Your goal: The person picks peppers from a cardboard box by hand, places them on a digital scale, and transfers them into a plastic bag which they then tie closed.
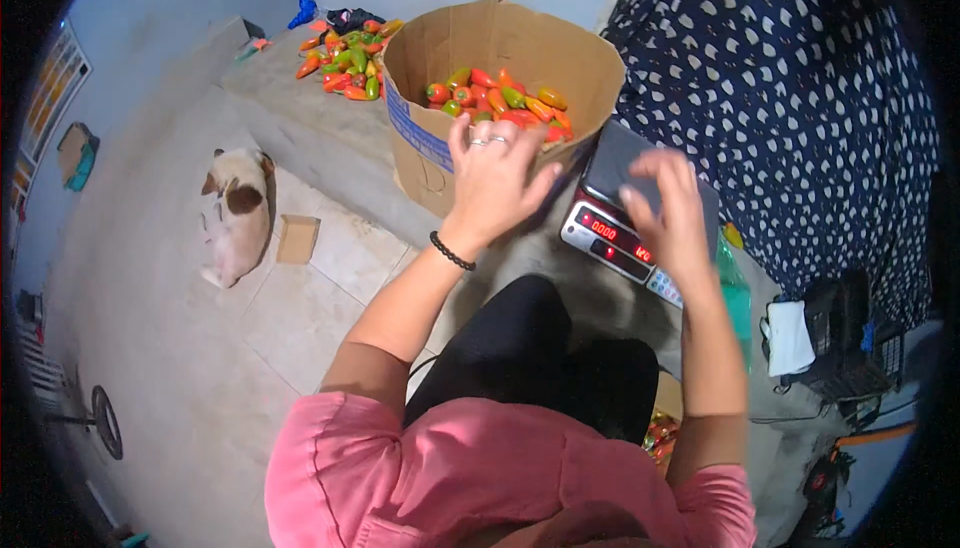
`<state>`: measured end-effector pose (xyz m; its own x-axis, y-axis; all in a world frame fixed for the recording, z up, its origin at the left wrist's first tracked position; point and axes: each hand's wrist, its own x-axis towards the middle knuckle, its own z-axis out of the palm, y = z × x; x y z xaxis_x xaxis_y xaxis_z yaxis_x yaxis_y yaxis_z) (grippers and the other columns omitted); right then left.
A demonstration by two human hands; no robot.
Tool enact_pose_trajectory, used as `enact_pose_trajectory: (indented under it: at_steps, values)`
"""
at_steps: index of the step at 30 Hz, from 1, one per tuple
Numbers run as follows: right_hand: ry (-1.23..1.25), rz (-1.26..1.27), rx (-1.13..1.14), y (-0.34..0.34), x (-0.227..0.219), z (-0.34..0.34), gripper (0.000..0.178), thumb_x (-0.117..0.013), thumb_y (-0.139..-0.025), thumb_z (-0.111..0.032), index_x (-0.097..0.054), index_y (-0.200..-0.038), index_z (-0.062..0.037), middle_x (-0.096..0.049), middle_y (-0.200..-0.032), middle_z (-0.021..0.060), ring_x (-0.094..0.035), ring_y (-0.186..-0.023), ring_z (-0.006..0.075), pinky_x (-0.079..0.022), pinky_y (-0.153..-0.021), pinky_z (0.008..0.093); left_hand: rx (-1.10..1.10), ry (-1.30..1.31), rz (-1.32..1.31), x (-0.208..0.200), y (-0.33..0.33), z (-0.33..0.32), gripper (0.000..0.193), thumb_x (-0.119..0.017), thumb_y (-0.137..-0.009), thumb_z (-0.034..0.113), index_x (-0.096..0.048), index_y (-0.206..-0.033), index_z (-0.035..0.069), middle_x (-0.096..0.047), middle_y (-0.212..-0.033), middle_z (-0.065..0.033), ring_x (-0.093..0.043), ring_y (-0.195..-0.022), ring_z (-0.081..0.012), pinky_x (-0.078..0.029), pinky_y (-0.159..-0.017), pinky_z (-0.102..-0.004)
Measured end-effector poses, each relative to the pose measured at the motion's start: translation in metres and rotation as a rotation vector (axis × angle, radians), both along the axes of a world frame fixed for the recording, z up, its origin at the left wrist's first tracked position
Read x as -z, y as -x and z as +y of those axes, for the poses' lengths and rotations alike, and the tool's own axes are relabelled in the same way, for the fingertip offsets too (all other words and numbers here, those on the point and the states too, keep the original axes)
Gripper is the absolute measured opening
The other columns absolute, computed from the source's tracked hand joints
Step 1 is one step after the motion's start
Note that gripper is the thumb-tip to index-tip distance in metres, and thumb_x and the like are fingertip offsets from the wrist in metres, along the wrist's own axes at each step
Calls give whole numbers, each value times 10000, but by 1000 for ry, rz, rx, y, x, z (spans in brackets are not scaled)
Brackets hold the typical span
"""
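My left hand, rings on its fingers, is at the near rim of a tall cardboard box, its fingers spread and nothing visible in them. Red, orange and green peppers lie inside the box; my fingers overlap the nearest ones, and I cannot tell whether they touch. Over a digital scale with lit red digits, my right hand is open, thumb apart from curved fingers. On the scale's dark plate no pepper shows, though my right hand covers part of it.
More peppers are heaped on the concrete ledge left of the box. A white-and-brown animal lies on the floor by a small cardboard piece. Dark patterned cloth hangs at right, near a green bag and black crate.
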<state>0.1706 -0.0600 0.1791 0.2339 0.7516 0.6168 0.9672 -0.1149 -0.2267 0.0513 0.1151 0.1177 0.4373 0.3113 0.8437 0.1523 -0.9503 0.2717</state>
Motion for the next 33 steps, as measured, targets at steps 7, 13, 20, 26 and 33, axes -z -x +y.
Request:
enact_pose_trajectory:
  at_steps: [7, 13, 20, 26, 33]
  values:
    - [442, -116, -89, -99, -36, 183, 296, -611, -755, -263, -547, -930, -34, -603, -877, 173, -576, -853, 335, -450, -731, 419, -28, 46, -53, 13, -9, 5, 164, -678, -602, 242, -573, -645, 123, -474, -734, -28, -480, -766, -229, -278, -866, -439]
    - [877, -148, -104, -129, -12, 225, 326, -574, -773, -370, -604, -854, -56, -624, -836, 167, -590, -797, 353, -454, -693, 442, -15, -17, 91, 27, 14, 4, 217, -669, -560, 210, -670, -775, 238, -424, -690, 42, -402, -756, -179, -233, -865, -440]
    - [576, 91, -388, -118, -4, 126, 294, -637, -751, -321, -587, -650, -50, -578, -654, 114, -579, -656, 280, -448, -680, 416, 5, -55, 205, 13, 0, 20, 233, -667, -648, 279, -666, -879, 244, -457, -737, 45, -411, -756, -170, -239, -846, -424]
    - [376, -27, -275, -112, 36, 95, 295, -635, -746, -327, -548, -761, -46, -556, -818, 133, -526, -883, 325, -322, -922, 496, 257, -42, 436, -20, -13, 52, 336, -666, -704, 398, -671, -932, 151, -540, -706, 14, -461, -677, -177, -302, -744, -354]
    - [-450, 426, 65, -126, 86, 126, 402, -541, -817, -266, -440, -1132, -37, -508, -1038, 141, -486, -1037, 331, -287, -1001, 431, -241, 105, 422, -81, -36, 208, 613, -642, -763, 389, -454, -1245, 58, -464, -1221, -162, -462, -1111, -280, -360, -933, -351]
